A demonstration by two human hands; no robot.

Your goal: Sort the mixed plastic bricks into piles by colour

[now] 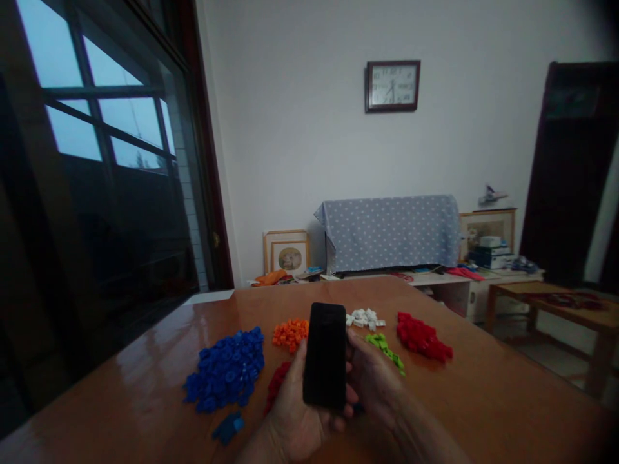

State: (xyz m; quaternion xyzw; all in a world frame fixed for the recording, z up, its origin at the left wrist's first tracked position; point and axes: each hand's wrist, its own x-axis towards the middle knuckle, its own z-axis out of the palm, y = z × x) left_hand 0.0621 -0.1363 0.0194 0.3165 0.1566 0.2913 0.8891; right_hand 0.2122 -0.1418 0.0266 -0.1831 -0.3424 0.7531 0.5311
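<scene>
A black phone (325,356) with a dark screen stands tilted up in front of me, above the table. My left hand (296,409) is wrapped round its lower left side and back, with fingertips showing at the right edge. At the phone's right edge is my right hand (372,374), its fingers partly hidden behind the phone, so its hold is unclear. Around the hands lie piles of small plastic pieces: blue (229,368), orange (291,334), white (365,318), green (385,351) and red (424,337). More red pieces (276,385) are partly covered by my left hand.
The brown table (169,361) spreads beneath the piles. A few separate blue pieces (228,427) lie near its front. Beyond it are a cloth-covered object (391,232), framed pictures (290,256) and a wall clock (393,86). A wooden side table (556,296) stands at right.
</scene>
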